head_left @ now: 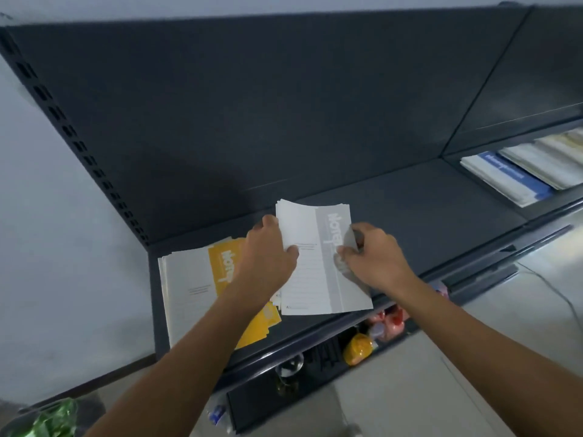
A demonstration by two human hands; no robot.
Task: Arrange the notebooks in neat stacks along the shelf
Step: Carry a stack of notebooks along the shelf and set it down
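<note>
My left grip (pixel 268 250) and right grip (pixel 369 257) both pinch the grey notebooks (pixel 310 269) — one on each long edge — just right of the yellow stack (pixel 195 285) on the shelf (pixel 426 209), overlapping its corner; long axis front-to-back, like that stack's.

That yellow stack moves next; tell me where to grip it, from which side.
Probably the near short edge of the yellow stack, coming from the front: it lies flat, that edge sits by the shelf lip, and the grey stack crowds its right side.
</note>
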